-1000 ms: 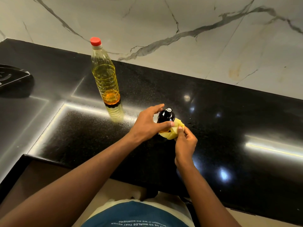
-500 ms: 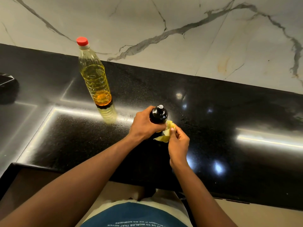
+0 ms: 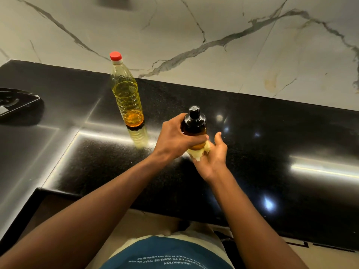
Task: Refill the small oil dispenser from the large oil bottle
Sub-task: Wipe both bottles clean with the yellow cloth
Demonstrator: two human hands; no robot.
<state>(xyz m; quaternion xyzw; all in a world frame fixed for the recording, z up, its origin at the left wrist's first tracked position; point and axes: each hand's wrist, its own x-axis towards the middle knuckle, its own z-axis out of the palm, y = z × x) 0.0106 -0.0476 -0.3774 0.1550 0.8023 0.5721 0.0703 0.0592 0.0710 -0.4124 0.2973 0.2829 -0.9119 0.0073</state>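
The small oil dispenser [image 3: 194, 124], dark amber with a black pump top, is lifted above the black counter. My left hand [image 3: 173, 139] grips its body, fingers wrapped round it. Under its base sits a yellow cloth [image 3: 200, 152], cupped against the bottom by my right hand [image 3: 213, 154], whose thumb sticks up beside the dispenser. The large oil bottle [image 3: 127, 96] stands upright to the left with its red cap on, partly full of yellow oil.
The black granite counter [image 3: 272, 144] meets a white marble wall [image 3: 213, 35] behind. A dark stove edge [image 3: 17, 101] lies at the far left. The counter's front edge runs just ahead of my body.
The dispenser has been lifted and tipped more upright in my left hand. My right hand moved from pinching the cloth at its side to cupping the cloth under its base.
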